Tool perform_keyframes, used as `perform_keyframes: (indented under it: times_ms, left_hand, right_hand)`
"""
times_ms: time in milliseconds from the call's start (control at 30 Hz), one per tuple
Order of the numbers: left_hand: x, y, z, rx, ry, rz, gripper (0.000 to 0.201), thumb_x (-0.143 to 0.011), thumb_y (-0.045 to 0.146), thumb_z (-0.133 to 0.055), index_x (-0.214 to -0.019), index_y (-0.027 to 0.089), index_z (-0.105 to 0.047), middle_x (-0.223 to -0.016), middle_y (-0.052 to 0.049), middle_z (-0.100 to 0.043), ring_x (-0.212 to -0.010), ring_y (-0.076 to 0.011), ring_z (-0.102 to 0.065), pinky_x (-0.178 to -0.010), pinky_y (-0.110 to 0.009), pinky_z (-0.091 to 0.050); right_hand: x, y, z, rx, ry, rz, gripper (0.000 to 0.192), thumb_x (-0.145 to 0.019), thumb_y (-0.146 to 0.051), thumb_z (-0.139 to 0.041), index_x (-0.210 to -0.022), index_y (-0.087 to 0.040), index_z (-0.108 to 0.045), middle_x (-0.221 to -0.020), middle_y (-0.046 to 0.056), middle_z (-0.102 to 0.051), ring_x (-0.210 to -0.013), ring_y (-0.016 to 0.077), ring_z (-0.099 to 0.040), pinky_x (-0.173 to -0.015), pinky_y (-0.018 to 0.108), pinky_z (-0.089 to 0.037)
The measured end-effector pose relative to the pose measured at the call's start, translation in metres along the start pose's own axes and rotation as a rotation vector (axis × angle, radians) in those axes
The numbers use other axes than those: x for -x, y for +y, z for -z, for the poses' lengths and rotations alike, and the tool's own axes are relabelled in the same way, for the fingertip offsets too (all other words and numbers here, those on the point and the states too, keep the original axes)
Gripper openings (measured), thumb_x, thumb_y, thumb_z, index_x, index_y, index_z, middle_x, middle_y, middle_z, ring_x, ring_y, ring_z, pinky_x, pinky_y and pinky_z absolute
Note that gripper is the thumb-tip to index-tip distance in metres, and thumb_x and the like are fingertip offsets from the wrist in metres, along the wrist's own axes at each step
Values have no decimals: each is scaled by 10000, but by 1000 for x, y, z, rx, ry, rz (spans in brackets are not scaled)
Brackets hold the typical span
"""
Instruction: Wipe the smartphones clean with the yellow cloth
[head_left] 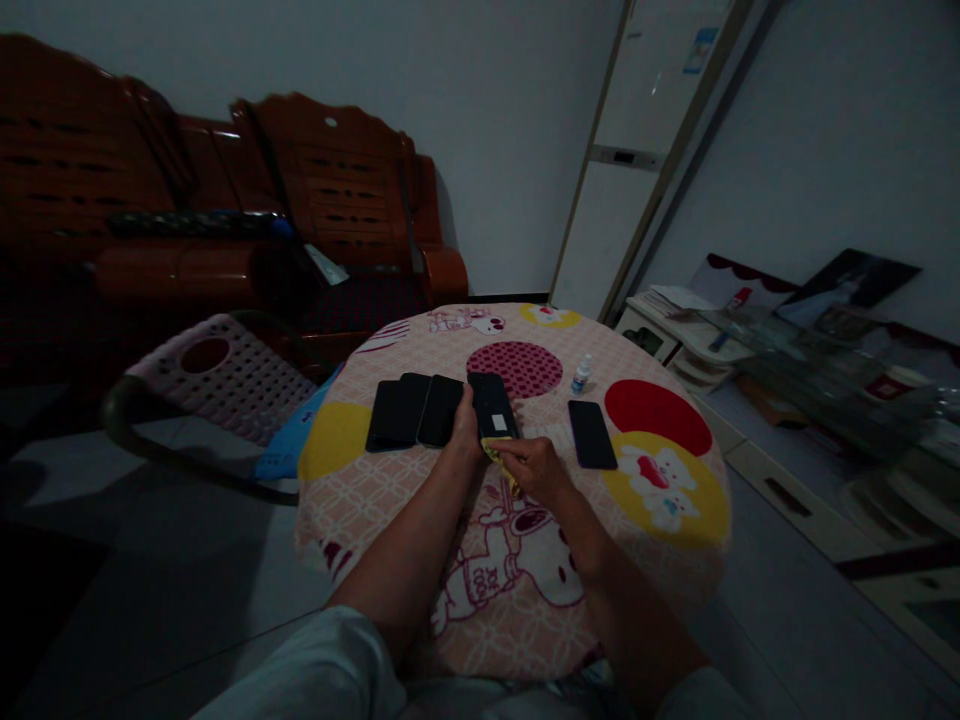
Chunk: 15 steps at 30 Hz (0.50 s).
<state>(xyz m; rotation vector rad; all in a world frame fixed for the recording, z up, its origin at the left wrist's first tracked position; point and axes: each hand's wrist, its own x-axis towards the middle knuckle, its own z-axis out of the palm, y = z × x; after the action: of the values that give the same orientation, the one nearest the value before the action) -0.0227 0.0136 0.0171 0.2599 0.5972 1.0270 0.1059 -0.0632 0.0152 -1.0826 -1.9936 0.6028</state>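
**Both hands on one phone, mid-table**

Left hand closed around the left edge of a dark phone with a white sticker; phone sits near the centre of the round table. Right hand pinched shut on a yellow cloth, pressed to the phone's near end. Three more phones overlapped just left, one phone apart to the right. Small bottle upright toward the far edge; contents not visible.

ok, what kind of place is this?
Most likely a home living room: a carved wooden sofa by the wall, a tall white appliance in the corner, and a round table under a cartoon-print cloth.
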Motion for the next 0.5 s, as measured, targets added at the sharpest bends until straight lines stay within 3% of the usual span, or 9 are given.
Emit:
perform_keyframes:
  times_ms: [167,333,500]
  left_hand:
    - [-1,2,-1,99,61,-125,721,-886,644,-234,-1009,70,-653,-749,-139,-685,-658,-233,-670,-600,-353,-543]
    - [-1,3,-2,125,62,-166,732,-879,650,-251,-996,52,-656,-765,-143,-687,-646,-229,-666,-614,-358,-542]
    - [-4,0,-1,144,78,-170,718,-881,649,-251,-976,69,-665,-716,-122,-676,-637,-220,-661,-622,-342,-539]
  right_hand:
    - [-2,2,8,103,92,-85,341,-797,-99,-507,-1028,-221,-725,-963,38,-745,-781,177,-711,-692,241,-532]
    - [-1,6,8,170,182,-129,348,-818,-108,-490,-1065,-210,-712,-981,66,-740,-807,200,-711,-725,267,-534]
    - [0,3,-8,100,88,9,347,-829,-110,-495,-1101,-194,-692,-1038,79,-725,-899,193,-700,-789,267,-528]
